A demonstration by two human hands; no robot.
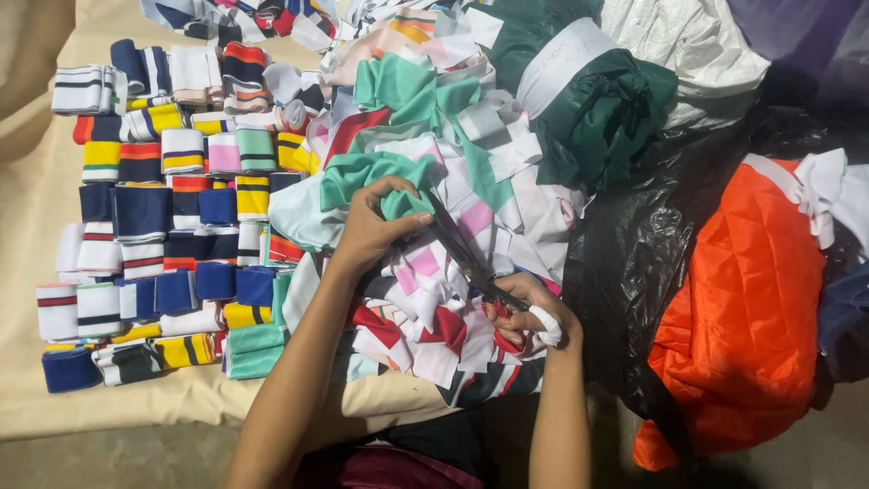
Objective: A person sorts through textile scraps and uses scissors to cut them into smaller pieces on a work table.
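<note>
Left hand [369,228] grips fold of mint-green fabric [367,172], fingers closed around it, above heap of mixed cloth scraps [453,272]. Right hand [525,312], one finger wrapped in white bandage, holds dark scissors [462,249], blades angled up toward green piece. Folded striped cuffs [163,208] lie in rows on beige sheet [36,181] to left. Orange quilted fabric [742,308] rests on black plastic [643,235] at right.

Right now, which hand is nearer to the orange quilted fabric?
Right. The right hand works the scissors just left of the black plastic sheet, beyond which lies the orange quilted fabric. The left hand grips mint green cloth farther left.
</note>
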